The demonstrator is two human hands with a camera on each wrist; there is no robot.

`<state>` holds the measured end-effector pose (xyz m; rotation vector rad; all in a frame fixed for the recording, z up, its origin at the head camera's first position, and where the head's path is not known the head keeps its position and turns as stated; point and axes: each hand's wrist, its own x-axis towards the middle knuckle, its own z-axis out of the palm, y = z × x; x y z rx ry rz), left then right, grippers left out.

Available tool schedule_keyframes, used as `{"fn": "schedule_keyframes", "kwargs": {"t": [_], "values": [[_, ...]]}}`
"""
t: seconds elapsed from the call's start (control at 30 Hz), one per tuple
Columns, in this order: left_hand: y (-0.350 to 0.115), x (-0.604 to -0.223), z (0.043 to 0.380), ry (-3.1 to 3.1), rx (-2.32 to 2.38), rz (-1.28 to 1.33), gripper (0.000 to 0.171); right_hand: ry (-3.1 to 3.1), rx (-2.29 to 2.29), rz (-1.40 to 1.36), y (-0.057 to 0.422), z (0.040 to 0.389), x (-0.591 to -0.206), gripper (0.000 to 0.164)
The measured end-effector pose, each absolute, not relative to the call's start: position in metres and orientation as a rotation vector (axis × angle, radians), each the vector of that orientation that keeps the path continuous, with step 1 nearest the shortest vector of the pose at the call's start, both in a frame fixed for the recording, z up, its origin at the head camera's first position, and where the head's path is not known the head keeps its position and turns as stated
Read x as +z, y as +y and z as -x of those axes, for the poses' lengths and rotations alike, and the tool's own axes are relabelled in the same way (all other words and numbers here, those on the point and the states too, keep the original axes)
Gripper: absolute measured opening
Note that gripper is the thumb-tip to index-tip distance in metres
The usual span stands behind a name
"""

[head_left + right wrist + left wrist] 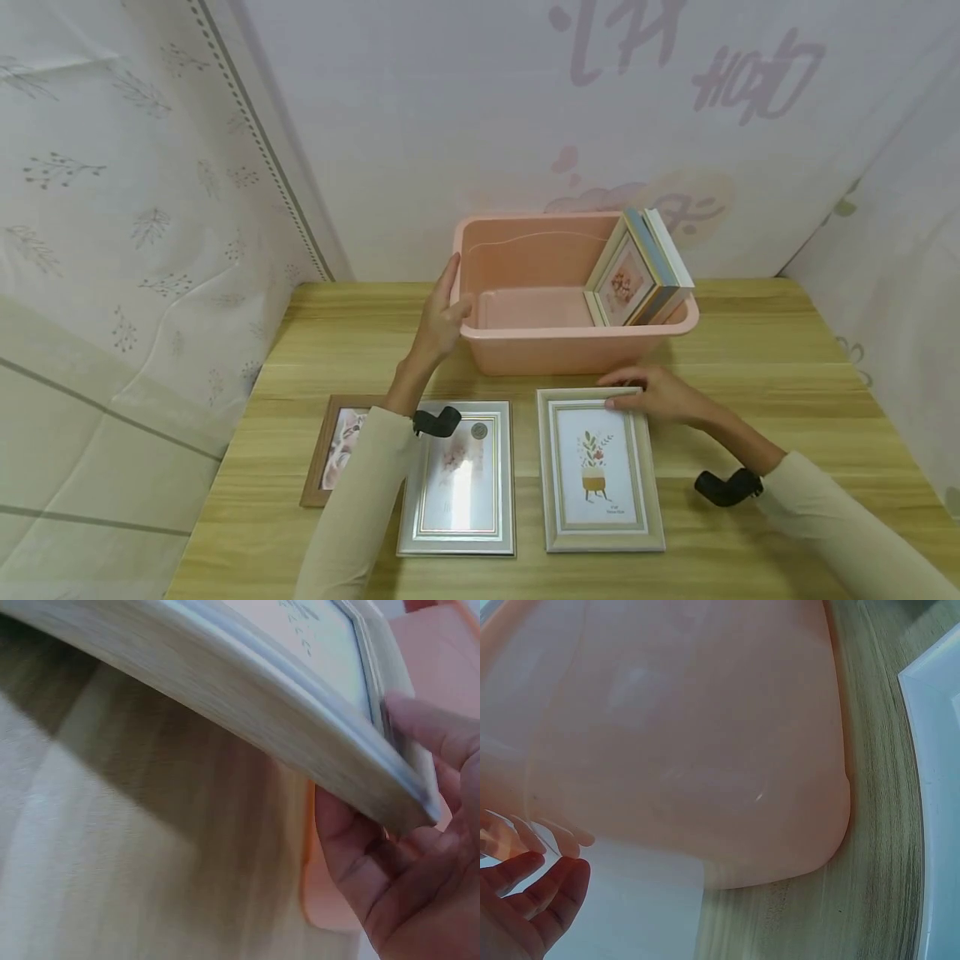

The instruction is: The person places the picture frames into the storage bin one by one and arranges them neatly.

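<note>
We find the left hand (438, 321) gripping the pink basin (536, 353) at its left rim, the right hand (660, 394) pinching the flowerpot-print picture frame (597, 467) by its corner.

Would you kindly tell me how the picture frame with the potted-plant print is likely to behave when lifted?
The plant-print frame will likely stay stiff: its border looks thick and straight. Being flat and rectangular, it probably won't roll. With the right hand gripping it near one corner, it may tilt or twist.
</note>
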<state>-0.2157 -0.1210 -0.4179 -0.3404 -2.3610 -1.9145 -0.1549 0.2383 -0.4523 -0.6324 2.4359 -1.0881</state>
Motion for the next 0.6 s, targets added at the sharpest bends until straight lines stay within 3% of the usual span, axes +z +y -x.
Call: {"fn": "schedule_keyframes", "kwargs": {"t": [0.13, 0.47, 0.6], "values": [[-0.120, -0.417, 0.215, -2.360, -1.919, 0.349, 0.073, 2.282, -1.166, 0.592, 0.240, 0.157, -0.442, 0.039], [-0.119, -0.417, 0.214, -2.350, -1.901, 0.316, 0.077, 2.104, -1.147, 0.817, 0.242, 0.151, -0.418, 0.025], [-0.118, -0.417, 0.214, -2.337, -1.902, 0.318, 0.077, 2.085, -1.110, 0.837, 0.246, 0.152, -0.403, 0.031]]}}
